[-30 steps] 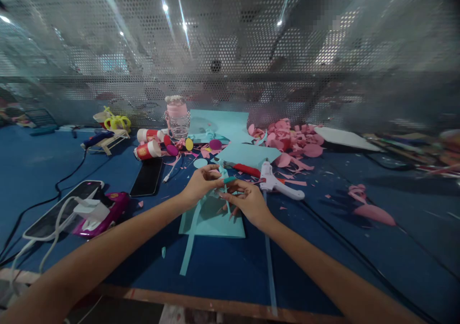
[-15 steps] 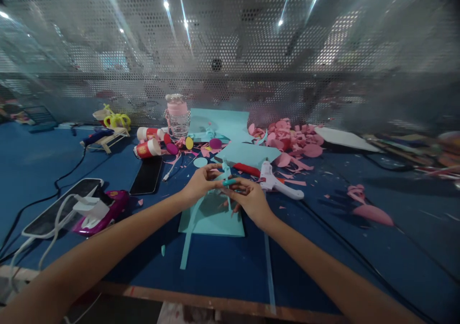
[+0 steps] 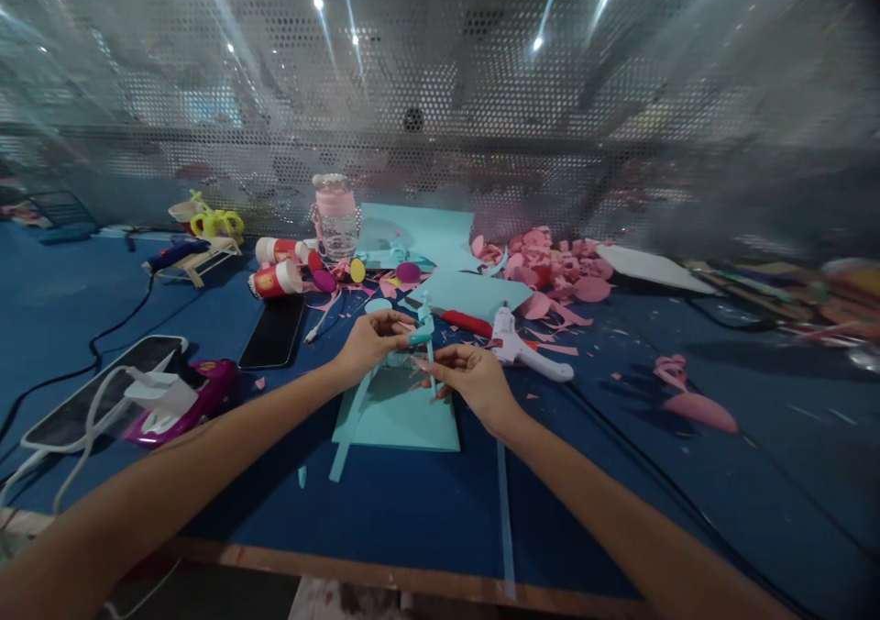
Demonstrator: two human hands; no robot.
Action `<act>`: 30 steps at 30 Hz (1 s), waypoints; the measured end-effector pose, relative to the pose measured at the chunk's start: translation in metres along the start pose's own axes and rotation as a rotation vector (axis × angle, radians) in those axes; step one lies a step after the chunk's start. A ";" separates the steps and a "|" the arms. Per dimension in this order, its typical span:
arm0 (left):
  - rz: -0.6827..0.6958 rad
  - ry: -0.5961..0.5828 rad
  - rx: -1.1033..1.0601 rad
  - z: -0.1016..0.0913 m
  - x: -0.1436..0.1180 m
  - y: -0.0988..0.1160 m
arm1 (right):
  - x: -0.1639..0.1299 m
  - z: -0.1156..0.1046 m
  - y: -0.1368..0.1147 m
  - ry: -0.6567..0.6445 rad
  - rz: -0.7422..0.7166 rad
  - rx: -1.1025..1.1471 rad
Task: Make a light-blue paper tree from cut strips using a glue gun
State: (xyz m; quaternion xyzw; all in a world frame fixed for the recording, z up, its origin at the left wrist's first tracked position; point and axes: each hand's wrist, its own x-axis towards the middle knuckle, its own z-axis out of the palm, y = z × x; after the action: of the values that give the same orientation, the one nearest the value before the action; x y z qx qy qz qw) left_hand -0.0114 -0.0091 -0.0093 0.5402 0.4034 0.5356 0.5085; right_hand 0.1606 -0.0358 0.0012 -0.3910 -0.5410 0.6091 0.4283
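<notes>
Close together above a light blue paper sheet [image 3: 412, 426], both hands work on one light blue paper strip [image 3: 349, 427]. My left hand [image 3: 368, 343] pinches its upper part between thumb and fingers, where a darker teal bend [image 3: 421, 336] shows. My right hand [image 3: 478, 383] grips the narrow piece hanging below that bend, fingertips pressed together. The strip's long tail slants down to the left across the sheet. Above the fingertips a small twisted end of paper sticks up. Where the strip passes between the fingers is partly hidden.
A white glue gun [image 3: 526, 349] with a black cord lies right of my right hand, beside a red-handled tool [image 3: 467, 321]. Pink paper scraps [image 3: 543, 267] pile up behind. Leftward are a phone [image 3: 273, 331], paper cups [image 3: 276, 280], a bottle [image 3: 335, 221] and a purple power strip [image 3: 206, 400].
My left hand has shifted slightly left and the teal bend now sits at its fingertips. My right hand has moved a little lower on the strip. The tail has drawn up from the front edge.
</notes>
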 end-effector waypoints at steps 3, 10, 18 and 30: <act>0.188 0.066 0.202 -0.007 0.002 0.002 | 0.000 -0.001 -0.002 0.033 -0.007 0.039; 0.660 0.048 0.878 -0.009 -0.009 0.006 | 0.000 -0.001 -0.005 0.080 -0.043 0.123; 0.444 0.068 0.899 0.014 -0.025 0.000 | -0.003 0.003 -0.005 0.070 -0.050 0.063; -0.121 -0.123 -0.185 0.027 -0.020 0.006 | -0.002 0.004 -0.002 0.040 -0.053 0.033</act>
State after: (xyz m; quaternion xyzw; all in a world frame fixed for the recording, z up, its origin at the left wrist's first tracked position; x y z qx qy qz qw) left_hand 0.0129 -0.0332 -0.0042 0.4975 0.3522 0.5045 0.6115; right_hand 0.1576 -0.0390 0.0033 -0.3817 -0.5324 0.5983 0.4614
